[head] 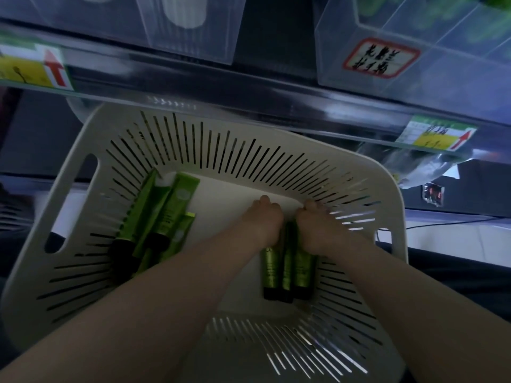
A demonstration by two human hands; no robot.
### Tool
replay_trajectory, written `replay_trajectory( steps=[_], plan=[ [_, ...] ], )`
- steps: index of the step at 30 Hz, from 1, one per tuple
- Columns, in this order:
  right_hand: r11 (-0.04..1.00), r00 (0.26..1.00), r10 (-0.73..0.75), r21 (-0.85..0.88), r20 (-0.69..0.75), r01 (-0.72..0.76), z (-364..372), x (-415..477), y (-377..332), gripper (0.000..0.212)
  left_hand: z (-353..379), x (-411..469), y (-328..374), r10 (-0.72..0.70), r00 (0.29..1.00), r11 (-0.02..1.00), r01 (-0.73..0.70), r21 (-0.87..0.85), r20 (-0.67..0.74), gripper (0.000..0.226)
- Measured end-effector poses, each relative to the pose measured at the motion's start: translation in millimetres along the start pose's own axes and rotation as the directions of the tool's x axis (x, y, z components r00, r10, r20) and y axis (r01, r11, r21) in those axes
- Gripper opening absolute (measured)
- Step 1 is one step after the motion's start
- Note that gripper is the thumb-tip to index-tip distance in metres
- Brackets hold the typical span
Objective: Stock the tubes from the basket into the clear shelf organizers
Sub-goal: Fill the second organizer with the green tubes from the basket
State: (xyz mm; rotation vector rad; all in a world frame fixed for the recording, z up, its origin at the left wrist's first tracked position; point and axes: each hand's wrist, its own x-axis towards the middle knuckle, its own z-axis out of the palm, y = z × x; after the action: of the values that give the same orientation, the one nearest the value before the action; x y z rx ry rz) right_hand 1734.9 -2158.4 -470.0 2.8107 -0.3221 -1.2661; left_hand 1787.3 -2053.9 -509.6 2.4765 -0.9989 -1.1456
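Three green black-capped tubes point(287, 269) lie near-to-far (caps nearest), gripped by left hand point(262, 221) and right hand point(318, 226), in white slatted plastic basket point(387, 189).

Single head-worn wide-angle view. It faces forward and steeply down, close above the basket point(395, 205), with the shelf edge point(249, 87) crossing the frame's top.

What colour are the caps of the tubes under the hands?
Black, on green tubes; head view.

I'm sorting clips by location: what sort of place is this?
Most likely a shop aisle: price labels with red arrows on the shelf edge, clear organizers above, and a basket of identical green tubes.
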Motion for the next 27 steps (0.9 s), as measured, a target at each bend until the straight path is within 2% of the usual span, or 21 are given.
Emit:
replay_trajectory(
  steps=[3, 9, 17, 27],
  plan=[
    [0.999, 0.999, -0.021, 0.046, -0.025, 0.022, -2.7, -2.0, -1.7, 0.052, -2.7, 1.6, -2.3, -0.028, 0.998, 0.999, 0.031, -0.043, 0.054, 0.049],
    [0.99, 0.998, -0.051, 0.131, -0.041, 0.056, -5.4, -11.3, -2.5, 0.04, -9.6, -2.4, -7.5, -0.046, 0.992, 0.995, 0.057, -0.087, 0.118, 0.053],
    [0.972, 0.998, -0.046, 0.23, -0.051, 0.057, -12.8, -36.0, -2.2, 0.035, -25.8, -31.9, -9.3, -0.026, 0.996, 0.996, 0.033, -0.088, 0.08, 0.052],
    [0.92, 0.983, 0.027, 0.39, -0.182, 0.047, -28.7, -86.1, 5.2, 0.021, -44.2, -81.4, 6.3, 0.039, 0.999, 0.999, -0.04, -0.034, -0.034, 0.031]
  ],
)
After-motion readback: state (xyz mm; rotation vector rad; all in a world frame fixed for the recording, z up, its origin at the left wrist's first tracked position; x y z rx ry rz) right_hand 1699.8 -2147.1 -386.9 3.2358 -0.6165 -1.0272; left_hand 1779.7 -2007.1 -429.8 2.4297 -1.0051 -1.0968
